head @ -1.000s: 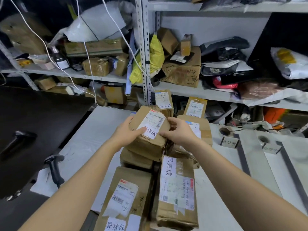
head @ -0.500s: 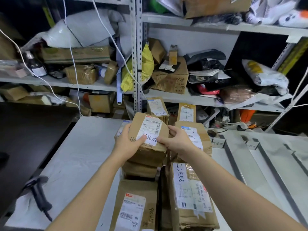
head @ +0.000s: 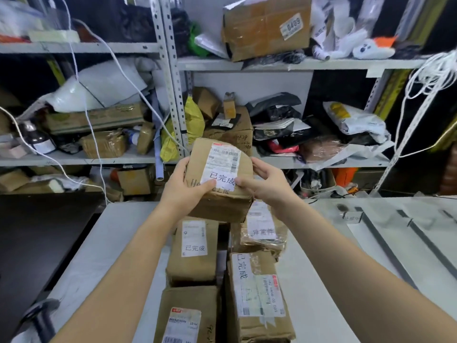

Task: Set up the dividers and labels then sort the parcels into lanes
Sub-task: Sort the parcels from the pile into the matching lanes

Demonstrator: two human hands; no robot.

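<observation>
A brown cardboard parcel [head: 220, 201] with a shipping label and a handwritten white label is lifted above the table, tilted toward me. My left hand [head: 184, 189] grips its left side, thumb on the front. My right hand [head: 265, 184] grips its right side, thumb beside the white label. Below it on the white table [head: 106, 243] lie several more labelled brown parcels, one [head: 194, 251] straight under my hands and another [head: 254, 295] to its right. Dark divider strips [head: 380, 243] and a small label card [head: 352, 216] lie on the table at the right.
Metal shelving [head: 170, 87] crammed with boxes, bags and loose white cords stands just behind the table. A black handheld scanner [head: 42, 320] sits at the table's near left corner. A dark surface [head: 37, 243] lies left of the table.
Both hands have raised the parcel off the stack and tipped its labelled face toward me. My view has tilted upward, showing more of the shelves.
</observation>
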